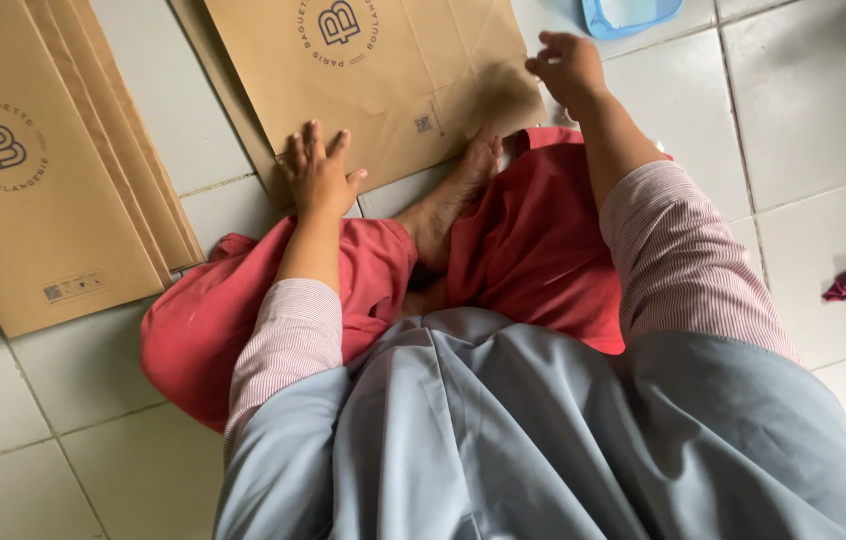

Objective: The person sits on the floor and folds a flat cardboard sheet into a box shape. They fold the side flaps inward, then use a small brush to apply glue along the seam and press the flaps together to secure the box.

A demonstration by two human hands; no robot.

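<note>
two hands work a flat brown paper bag [383, 80] on the tiled floor [823, 110]. left hand [318, 172] lies open, pinning its lower edge (steadying it); right hand [568, 68], loosely curled, holds nothing at its right edge. a stack of bags [43, 190] lies left.

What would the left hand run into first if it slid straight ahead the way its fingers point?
The left hand lies flat on the brown paper bag, fingers pointing up the sheet. It would probably only cross more of that bag; nothing else shows in that line.
</note>
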